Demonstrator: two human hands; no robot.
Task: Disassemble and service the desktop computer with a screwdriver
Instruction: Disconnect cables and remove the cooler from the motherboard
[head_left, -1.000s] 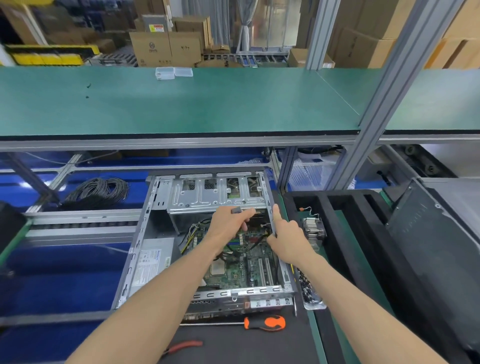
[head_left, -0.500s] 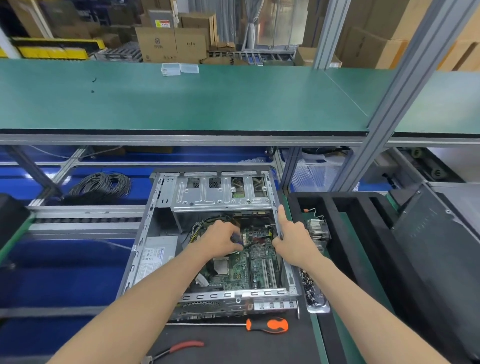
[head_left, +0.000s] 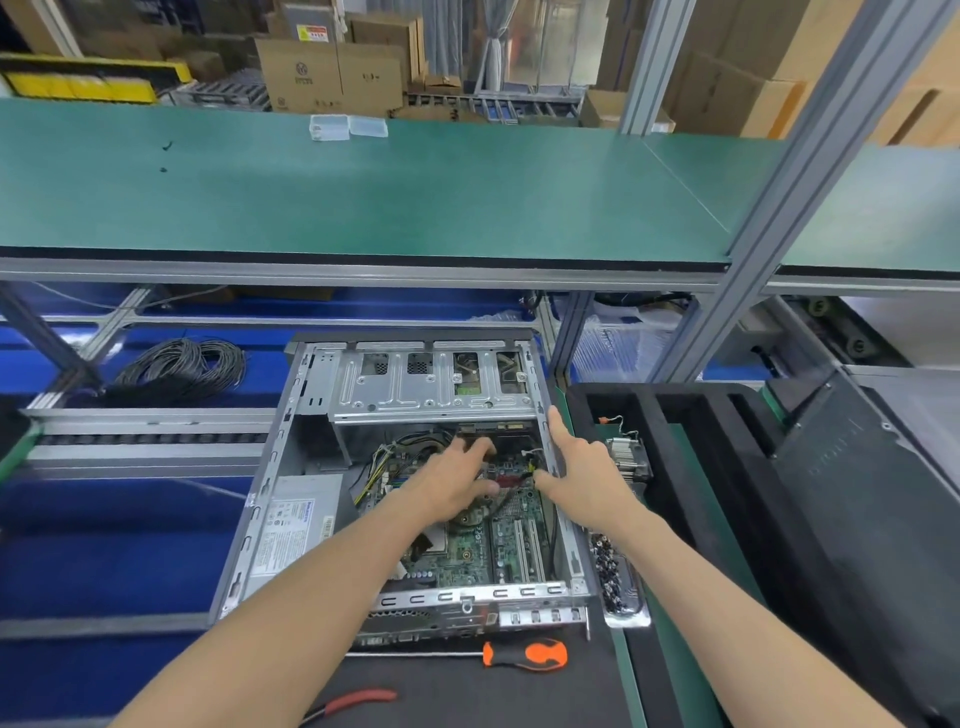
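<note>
The open desktop case (head_left: 270, 499) lies flat on the black mat, with its green motherboard (head_left: 467, 558), silver power supply (head_left: 296, 525) and metal drive cage (head_left: 431, 387) exposed. My left hand (head_left: 457, 480) reaches inside over the motherboard, fingers stretched toward the cables and parts under the cage, and I see nothing in its grip. My right hand (head_left: 584, 470) rests on the case's right wall, index finger straight along the edge and thumb inside. The screwdriver (head_left: 524, 654), with an orange and black handle, lies on the mat in front of the case, untouched.
Red-handled pliers (head_left: 358, 699) lie at the near left of the mat. A clear tray of screws (head_left: 615, 577) sits against the case's right side. A heatsink (head_left: 628, 460) lies in the black foam tray (head_left: 675, 467). A dark side panel (head_left: 857, 493) lies right; a cable coil (head_left: 182, 369) far left.
My left hand dropped from the drive cage edge onto the motherboard, then stretched its fingers forward under the cage. My right hand stayed on the case's right wall.
</note>
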